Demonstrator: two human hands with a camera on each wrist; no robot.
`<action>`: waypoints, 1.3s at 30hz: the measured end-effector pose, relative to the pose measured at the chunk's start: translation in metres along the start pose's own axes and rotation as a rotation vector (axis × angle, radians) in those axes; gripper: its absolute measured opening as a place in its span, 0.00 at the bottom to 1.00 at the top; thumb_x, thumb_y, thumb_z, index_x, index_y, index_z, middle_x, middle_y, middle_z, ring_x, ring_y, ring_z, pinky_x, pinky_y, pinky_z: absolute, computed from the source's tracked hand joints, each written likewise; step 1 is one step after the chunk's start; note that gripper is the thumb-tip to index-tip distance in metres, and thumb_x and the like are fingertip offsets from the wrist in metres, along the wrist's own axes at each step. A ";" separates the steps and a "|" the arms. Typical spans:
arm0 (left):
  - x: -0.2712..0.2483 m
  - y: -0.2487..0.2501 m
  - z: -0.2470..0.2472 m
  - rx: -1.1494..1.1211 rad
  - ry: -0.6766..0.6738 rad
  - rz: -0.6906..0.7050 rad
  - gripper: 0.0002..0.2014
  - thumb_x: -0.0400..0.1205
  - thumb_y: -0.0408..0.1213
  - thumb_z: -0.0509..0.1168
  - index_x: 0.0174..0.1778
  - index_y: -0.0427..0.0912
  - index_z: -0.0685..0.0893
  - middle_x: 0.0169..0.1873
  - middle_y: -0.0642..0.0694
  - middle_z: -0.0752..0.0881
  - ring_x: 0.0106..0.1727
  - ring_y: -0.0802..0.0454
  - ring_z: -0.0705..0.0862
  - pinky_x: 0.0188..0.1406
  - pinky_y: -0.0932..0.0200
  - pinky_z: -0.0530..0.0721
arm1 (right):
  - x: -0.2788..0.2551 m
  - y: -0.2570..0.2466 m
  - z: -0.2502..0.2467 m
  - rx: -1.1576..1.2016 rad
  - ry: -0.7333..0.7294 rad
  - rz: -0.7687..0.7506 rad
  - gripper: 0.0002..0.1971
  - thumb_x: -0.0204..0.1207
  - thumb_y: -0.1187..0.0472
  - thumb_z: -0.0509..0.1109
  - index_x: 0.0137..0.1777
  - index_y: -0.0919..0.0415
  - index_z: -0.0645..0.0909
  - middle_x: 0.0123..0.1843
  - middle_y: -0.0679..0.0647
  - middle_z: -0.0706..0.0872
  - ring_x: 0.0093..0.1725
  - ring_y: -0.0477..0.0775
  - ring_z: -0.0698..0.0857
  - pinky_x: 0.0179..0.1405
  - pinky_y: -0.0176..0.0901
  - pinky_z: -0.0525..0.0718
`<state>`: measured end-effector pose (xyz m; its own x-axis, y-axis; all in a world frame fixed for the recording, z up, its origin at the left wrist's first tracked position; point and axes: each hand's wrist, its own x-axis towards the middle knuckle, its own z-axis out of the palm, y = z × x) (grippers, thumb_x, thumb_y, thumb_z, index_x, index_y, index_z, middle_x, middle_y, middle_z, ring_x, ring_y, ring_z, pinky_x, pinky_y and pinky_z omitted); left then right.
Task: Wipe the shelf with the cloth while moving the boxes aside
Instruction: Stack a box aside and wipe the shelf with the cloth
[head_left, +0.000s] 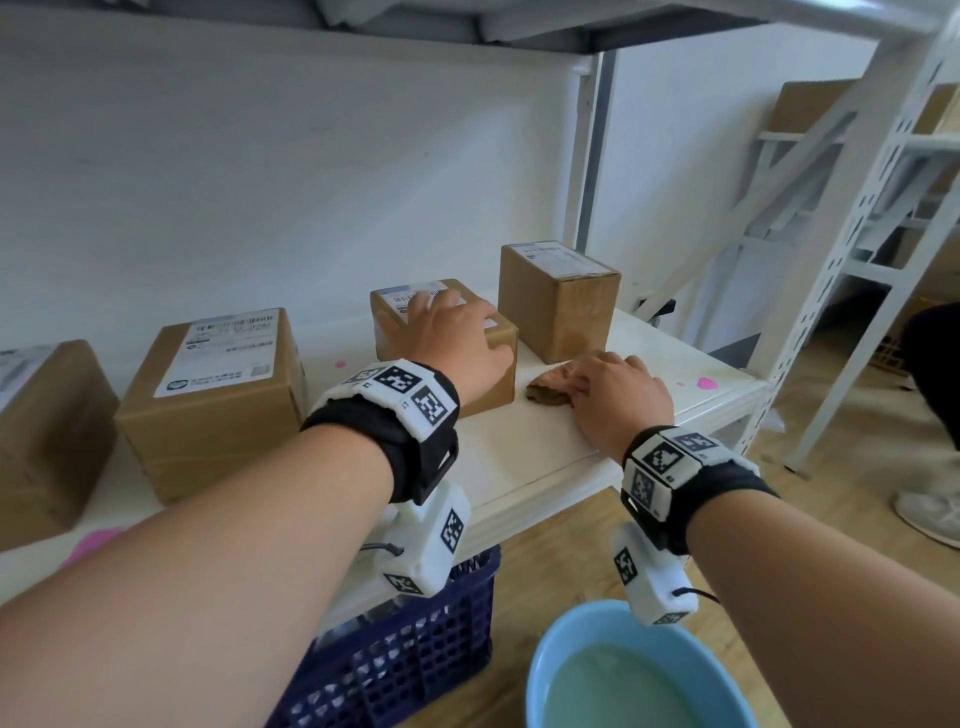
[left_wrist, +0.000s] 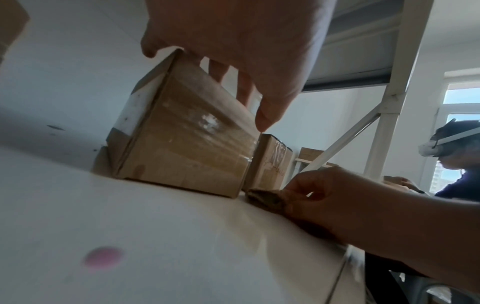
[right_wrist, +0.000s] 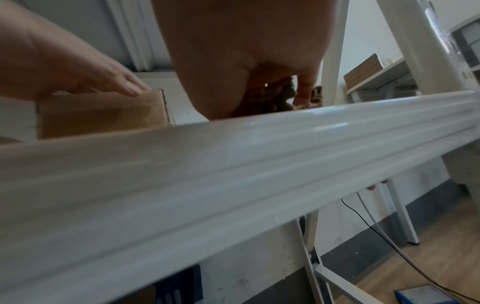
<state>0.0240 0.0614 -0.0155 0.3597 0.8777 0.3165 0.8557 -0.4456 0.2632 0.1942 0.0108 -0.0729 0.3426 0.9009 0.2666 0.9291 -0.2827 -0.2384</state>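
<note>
A small cardboard box stands mid-shelf on the white shelf board. My left hand rests on its top with the fingers laid flat and the thumb by its right edge. Just right of that box lies a crumpled brown cloth. My right hand sits on the cloth, fingers curled into it and holding it against the board near the front lip.
A taller box stands behind the cloth. A large labelled box and another box sit to the left. Pink spots mark the board. Below are a blue basin of water and a dark crate. Another person stands at the right.
</note>
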 end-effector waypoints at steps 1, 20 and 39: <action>0.004 0.001 0.000 -0.005 -0.004 0.005 0.21 0.78 0.51 0.62 0.69 0.58 0.78 0.75 0.50 0.72 0.80 0.44 0.62 0.79 0.38 0.58 | 0.002 0.000 0.000 -0.007 0.007 -0.005 0.19 0.79 0.61 0.57 0.66 0.47 0.78 0.66 0.49 0.80 0.65 0.56 0.75 0.59 0.51 0.74; 0.085 0.093 0.006 -0.124 -0.077 0.112 0.26 0.79 0.41 0.62 0.76 0.52 0.69 0.73 0.43 0.68 0.72 0.40 0.72 0.64 0.49 0.77 | 0.039 0.080 -0.070 0.132 0.375 0.167 0.09 0.80 0.53 0.60 0.49 0.54 0.80 0.40 0.50 0.82 0.38 0.54 0.80 0.33 0.42 0.77; 0.135 0.118 0.042 0.057 -0.142 0.116 0.12 0.84 0.40 0.57 0.61 0.58 0.74 0.68 0.41 0.68 0.62 0.33 0.75 0.56 0.44 0.78 | 0.054 0.121 -0.005 0.348 -0.004 0.076 0.16 0.77 0.60 0.60 0.57 0.45 0.84 0.57 0.41 0.82 0.67 0.50 0.74 0.72 0.49 0.71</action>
<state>0.1893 0.1352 0.0197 0.5024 0.8390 0.2091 0.8237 -0.5379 0.1794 0.3258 0.0239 -0.0823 0.4080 0.8829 0.2325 0.7975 -0.2207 -0.5615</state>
